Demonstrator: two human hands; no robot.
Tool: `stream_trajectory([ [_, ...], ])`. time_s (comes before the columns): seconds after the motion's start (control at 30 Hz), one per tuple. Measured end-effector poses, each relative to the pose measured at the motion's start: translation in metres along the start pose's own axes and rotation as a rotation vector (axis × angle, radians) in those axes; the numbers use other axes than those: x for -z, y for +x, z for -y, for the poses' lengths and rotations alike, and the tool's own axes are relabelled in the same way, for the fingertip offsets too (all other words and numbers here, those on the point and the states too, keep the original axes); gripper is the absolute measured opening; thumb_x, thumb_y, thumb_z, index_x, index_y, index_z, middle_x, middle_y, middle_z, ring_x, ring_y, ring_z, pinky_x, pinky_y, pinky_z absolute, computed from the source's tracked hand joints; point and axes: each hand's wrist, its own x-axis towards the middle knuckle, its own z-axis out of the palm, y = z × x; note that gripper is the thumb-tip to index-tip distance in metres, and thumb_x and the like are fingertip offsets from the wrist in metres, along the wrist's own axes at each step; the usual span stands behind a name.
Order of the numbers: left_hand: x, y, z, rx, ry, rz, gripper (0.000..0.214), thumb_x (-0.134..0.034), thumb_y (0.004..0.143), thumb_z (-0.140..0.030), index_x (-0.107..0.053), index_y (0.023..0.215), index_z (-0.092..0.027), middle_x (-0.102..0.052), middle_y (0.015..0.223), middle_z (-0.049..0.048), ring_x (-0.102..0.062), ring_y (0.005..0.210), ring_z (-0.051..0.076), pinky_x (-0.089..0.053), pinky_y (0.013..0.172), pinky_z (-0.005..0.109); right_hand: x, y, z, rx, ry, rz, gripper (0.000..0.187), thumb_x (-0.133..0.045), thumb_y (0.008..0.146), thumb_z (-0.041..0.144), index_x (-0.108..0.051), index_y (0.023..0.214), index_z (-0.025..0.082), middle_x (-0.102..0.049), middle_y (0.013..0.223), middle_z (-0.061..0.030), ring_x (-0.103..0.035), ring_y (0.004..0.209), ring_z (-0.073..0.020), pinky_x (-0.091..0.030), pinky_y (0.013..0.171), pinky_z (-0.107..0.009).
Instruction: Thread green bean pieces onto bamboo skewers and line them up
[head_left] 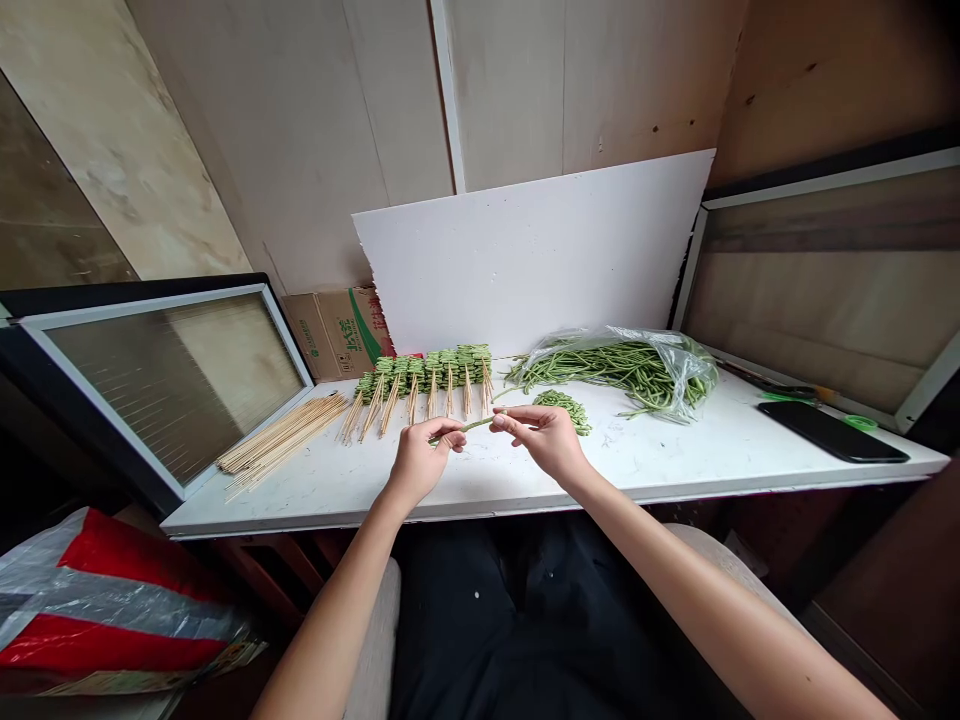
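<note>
Matt wooden skewers [281, 440], glossy plastic bag [681, 362]

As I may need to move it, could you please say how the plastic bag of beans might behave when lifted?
The plastic bag would probably sag, as its clear film looks thin and crumpled. Beans might slip out, since some stick out past the film.

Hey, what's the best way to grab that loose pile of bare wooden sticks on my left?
Probably around the middle of the sticks, left hand coming from above and the right: they lie flat, roughly parallel, ends uneven, and the framed panel stands close along their left.
</note>
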Motion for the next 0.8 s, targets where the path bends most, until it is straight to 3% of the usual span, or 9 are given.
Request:
stream_trajectory([
  [0.2,-0.002,0.0,0.003,0.006,0.004,-0.045,0.013,-0.076,0.09,-0.029,-0.081,0.096,-0.019,-0.08,0.079,0.0049,-0.078,0.076,0.022,-0.06,0.081,0.035,-0.001,0.002,-0.007,-0.015,0.132,-0.14,0.044,-0.101,0.058,0.053,-0.085,0.082,0.02,-0.084,0.094,-0.0121,-0.078,0.082,-0.0282,-0.064,0.066,-0.038],
  [0.37,-0.003,-0.001,0.005,0.015,-0.006,-0.05,0.013,-0.078,0.088,-0.03,-0.082,0.094,-0.019,-0.082,0.082,0.0068,-0.08,0.081,0.024,-0.061,0.083,0.036,-0.004,-0.002,0.002,-0.031,0.237,-0.054,0.044,-0.103,0.054,0.047,-0.081,0.081,0.02,-0.082,0.088,-0.009,-0.075,0.077,-0.0236,-0.062,0.063,-0.035],
  [0.5,-0.003,-0.001,0.005,0.023,-0.023,-0.035,0.013,-0.083,0.085,-0.032,-0.083,0.09,-0.02,-0.083,0.09,0.0083,-0.08,0.089,0.026,-0.061,0.085,0.038,-0.007,-0.007,0.011,-0.031,0.261,0.04,0.04,-0.102,0.058,0.045,-0.08,0.082,0.021,-0.081,0.092,-0.008,-0.073,0.078,-0.0214,-0.06,0.059,-0.032],
  [0.8,-0.004,-0.002,0.001,-0.008,-0.002,-0.038,0.012,-0.085,0.083,-0.032,-0.083,0.085,-0.02,-0.083,0.087,0.0072,-0.078,0.085,0.025,-0.06,0.08,0.036,-0.011,-0.014,0.017,0.089,0.174,0.137,0.033,-0.095,0.071,0.049,-0.081,0.085,0.022,-0.08,0.099,-0.0093,-0.074,0.085,-0.0232,-0.059,0.059,-0.032],
])
